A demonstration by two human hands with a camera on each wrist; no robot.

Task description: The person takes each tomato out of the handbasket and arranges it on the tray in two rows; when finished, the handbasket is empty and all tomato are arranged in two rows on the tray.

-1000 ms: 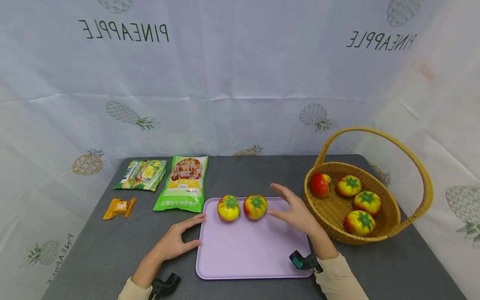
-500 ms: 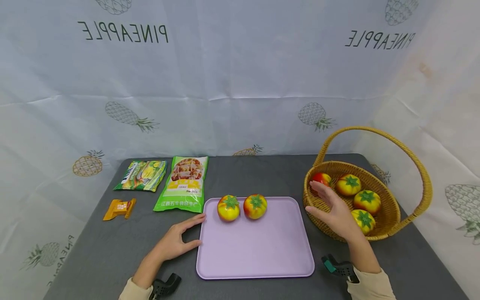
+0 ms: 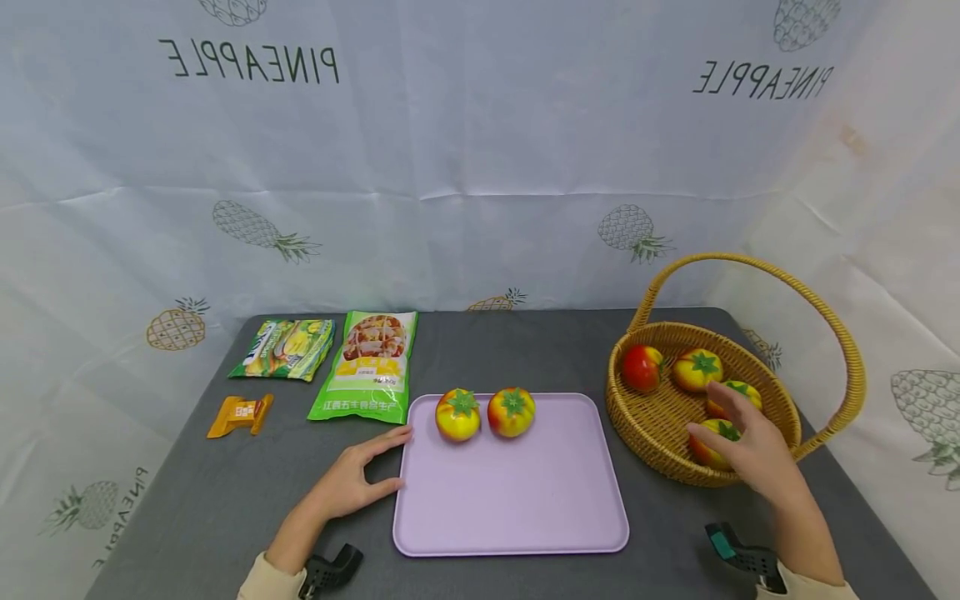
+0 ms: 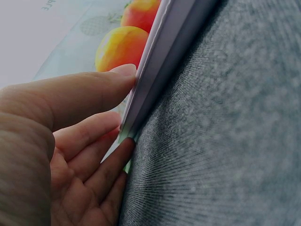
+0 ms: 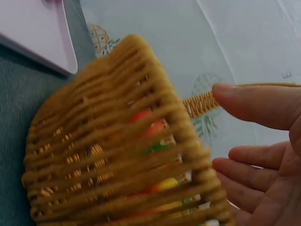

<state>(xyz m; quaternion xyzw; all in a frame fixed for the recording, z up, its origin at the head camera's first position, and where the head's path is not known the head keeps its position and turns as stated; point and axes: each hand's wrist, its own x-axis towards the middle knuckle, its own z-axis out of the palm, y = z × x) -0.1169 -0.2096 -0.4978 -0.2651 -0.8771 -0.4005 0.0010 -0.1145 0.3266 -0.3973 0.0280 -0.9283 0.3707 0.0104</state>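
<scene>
Left wrist view alone shows left hand [image 4: 56,141] fingers straight, pressed on tray [image 4: 155,61] edge; right hand [image 3: 753,450] fingers apart over basket [image 3: 652,417], contact hidden

Six tomatoes are showing: two [image 3: 458,415] [image 3: 512,412] sitting on one purple tray [image 3: 510,517], four lying in one wicker basket [image 3: 817,317]. Two green snack bags [image 3: 365,365] and one orange packet [image 3: 240,415] are lying alongside.

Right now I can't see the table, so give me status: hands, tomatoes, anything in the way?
Left hand open, fingers against purple tray. Right hand open over basket, above nearest tomato. Two tomatoes on tray. Nothing blocking.
</scene>
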